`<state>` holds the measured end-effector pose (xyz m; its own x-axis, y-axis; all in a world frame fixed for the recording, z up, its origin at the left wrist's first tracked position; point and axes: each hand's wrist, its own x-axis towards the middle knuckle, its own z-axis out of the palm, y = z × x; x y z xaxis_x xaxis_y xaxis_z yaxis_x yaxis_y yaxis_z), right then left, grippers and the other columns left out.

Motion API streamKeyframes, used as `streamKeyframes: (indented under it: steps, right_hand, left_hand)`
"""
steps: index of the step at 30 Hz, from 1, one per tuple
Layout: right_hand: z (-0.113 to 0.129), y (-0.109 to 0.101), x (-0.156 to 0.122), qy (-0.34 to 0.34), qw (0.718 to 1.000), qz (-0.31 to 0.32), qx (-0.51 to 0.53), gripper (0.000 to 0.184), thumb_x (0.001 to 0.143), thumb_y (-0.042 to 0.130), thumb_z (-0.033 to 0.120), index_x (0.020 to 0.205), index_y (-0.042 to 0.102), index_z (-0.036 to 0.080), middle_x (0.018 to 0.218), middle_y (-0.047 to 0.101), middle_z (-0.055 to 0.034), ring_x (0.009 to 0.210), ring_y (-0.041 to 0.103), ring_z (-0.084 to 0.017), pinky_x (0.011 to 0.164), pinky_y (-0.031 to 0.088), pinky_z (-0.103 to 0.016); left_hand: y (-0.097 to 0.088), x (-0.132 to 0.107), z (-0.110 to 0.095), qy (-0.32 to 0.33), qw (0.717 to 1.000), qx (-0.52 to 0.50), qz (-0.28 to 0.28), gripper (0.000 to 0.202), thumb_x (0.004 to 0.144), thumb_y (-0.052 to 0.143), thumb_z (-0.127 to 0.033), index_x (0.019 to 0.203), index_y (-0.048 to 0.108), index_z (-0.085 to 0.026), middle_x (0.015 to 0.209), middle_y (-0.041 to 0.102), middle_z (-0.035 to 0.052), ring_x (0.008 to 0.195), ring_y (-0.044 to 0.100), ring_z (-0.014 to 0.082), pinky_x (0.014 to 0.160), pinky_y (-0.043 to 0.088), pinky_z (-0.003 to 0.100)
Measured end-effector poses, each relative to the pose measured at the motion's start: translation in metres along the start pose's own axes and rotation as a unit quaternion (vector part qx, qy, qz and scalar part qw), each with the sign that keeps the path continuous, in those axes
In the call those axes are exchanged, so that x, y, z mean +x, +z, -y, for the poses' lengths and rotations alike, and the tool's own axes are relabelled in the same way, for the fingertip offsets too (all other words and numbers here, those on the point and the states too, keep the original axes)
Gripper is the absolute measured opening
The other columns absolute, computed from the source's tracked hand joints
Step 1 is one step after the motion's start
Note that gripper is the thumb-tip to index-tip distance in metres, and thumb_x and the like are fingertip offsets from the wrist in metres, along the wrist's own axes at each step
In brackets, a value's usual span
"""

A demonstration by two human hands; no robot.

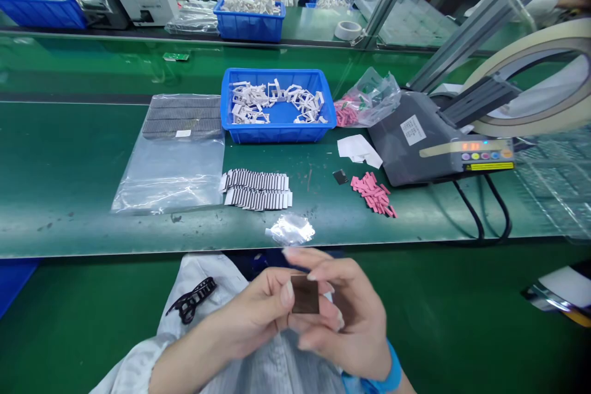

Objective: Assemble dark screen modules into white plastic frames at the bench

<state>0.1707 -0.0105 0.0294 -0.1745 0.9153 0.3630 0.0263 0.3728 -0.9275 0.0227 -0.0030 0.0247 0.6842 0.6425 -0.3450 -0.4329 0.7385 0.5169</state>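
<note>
Brown square chip [305,294], blurry, both hands pinching

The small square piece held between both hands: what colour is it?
The square piece is dark brown, clearest in the head view.

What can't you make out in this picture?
- Head view: back of the dark square piece, covered by the left hand and right hand.
- Head view: the tape roll, cut off by the right edge.
- Head view: the label on the grey machine, print too small.
</note>
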Motion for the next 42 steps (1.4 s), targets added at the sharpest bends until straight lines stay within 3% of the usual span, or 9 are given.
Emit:
streamKeyframes:
  steps: [4,7,18,24,30,35,37,39,42]
  right_hand:
    - [0.010,-0.015,0.005,-0.079,0.974,-0.080,-0.198,0.016,0.078,0.068,0.017,0.092,0.063,0.023,0.085,0.067,-0.0037,0.079,0.062,-0.019,0.068,0.052,-0.037]
    - [0.015,-0.020,0.011,-0.091,0.954,-0.069,-0.279,0.017,0.074,0.068,0.008,0.082,0.066,0.024,0.072,0.061,-0.0003,0.068,0.056,-0.016,0.057,0.048,-0.031]
    - [0.010,-0.020,0.010,-0.076,0.967,-0.047,-0.237,0.015,0.076,0.067,0.008,0.082,0.065,0.022,0.071,0.057,-0.0006,0.071,0.051,-0.015,0.056,0.044,-0.031]
    - [0.006,-0.021,0.010,-0.038,0.985,-0.027,-0.164,0.010,0.081,0.064,0.012,0.080,0.065,0.022,0.070,0.055,-0.0003,0.070,0.049,-0.015,0.057,0.043,-0.031]
    - [0.001,-0.019,0.007,-0.062,0.980,-0.022,-0.190,0.008,0.086,0.058,0.016,0.080,0.061,0.021,0.072,0.054,-0.0008,0.073,0.048,-0.015,0.061,0.043,-0.030]
    - [-0.007,-0.007,0.003,-0.155,0.931,-0.046,-0.329,0.013,0.089,0.048,0.014,0.080,0.055,0.018,0.077,0.054,-0.0011,0.077,0.048,-0.014,0.071,0.040,-0.030]
    - [-0.020,-0.004,0.004,-0.116,0.946,-0.066,-0.295,0.014,0.090,0.044,0.015,0.079,0.051,0.019,0.076,0.053,-0.0009,0.077,0.048,-0.014,0.071,0.041,-0.030]
    - [-0.039,-0.001,0.008,-0.024,0.960,-0.082,-0.266,0.013,0.090,0.045,0.017,0.078,0.049,0.020,0.077,0.052,-0.0013,0.078,0.050,-0.016,0.070,0.043,-0.031]
    - [-0.065,0.001,0.014,0.051,0.942,-0.084,-0.322,0.010,0.086,0.054,0.019,0.076,0.053,0.020,0.082,0.057,-0.0044,0.084,0.052,-0.020,0.075,0.043,-0.037]
  left_hand:
    - [-0.002,0.002,-0.001,0.045,0.993,0.101,-0.039,0.045,0.059,0.075,-0.056,0.086,0.076,-0.019,0.080,0.075,0.0061,0.075,0.070,0.0201,0.078,0.054,0.032]
    - [-0.004,0.001,-0.001,0.070,0.982,0.164,-0.066,0.045,0.060,0.075,-0.054,0.093,0.075,-0.023,0.086,0.076,0.0075,0.085,0.070,0.0261,0.082,0.053,0.039]
    - [0.000,-0.005,-0.005,0.160,0.946,0.262,-0.100,0.030,0.064,0.077,-0.040,0.093,0.072,-0.035,0.086,0.075,0.0031,0.083,0.072,0.0246,0.075,0.056,0.030]
    - [-0.003,-0.007,-0.005,0.216,0.905,0.357,-0.079,0.040,0.066,0.076,-0.028,0.103,0.067,-0.041,0.096,0.074,0.0015,0.083,0.072,0.0224,0.073,0.056,0.028]
    - [-0.002,-0.006,-0.003,0.218,0.906,0.353,-0.085,0.039,0.065,0.078,-0.026,0.101,0.069,-0.038,0.093,0.075,0.0015,0.085,0.071,0.0223,0.076,0.056,0.027]
    - [-0.011,0.005,0.006,0.174,0.957,0.160,-0.167,0.030,0.058,0.081,-0.041,0.085,0.076,-0.028,0.083,0.076,0.0023,0.080,0.072,0.0204,0.074,0.057,0.026]
    - [-0.019,0.009,0.006,0.192,0.951,0.099,-0.219,0.033,0.060,0.080,-0.043,0.087,0.074,-0.024,0.085,0.076,0.0033,0.081,0.072,0.0196,0.075,0.058,0.026]
    - [-0.027,0.010,0.003,0.221,0.932,0.101,-0.269,0.032,0.064,0.078,-0.041,0.090,0.072,-0.022,0.089,0.076,0.0041,0.086,0.071,0.0188,0.078,0.057,0.026]
    - [-0.034,0.007,-0.008,0.256,0.908,0.176,-0.281,0.027,0.071,0.074,-0.036,0.092,0.068,-0.020,0.092,0.076,0.0041,0.092,0.069,0.0168,0.085,0.053,0.024]
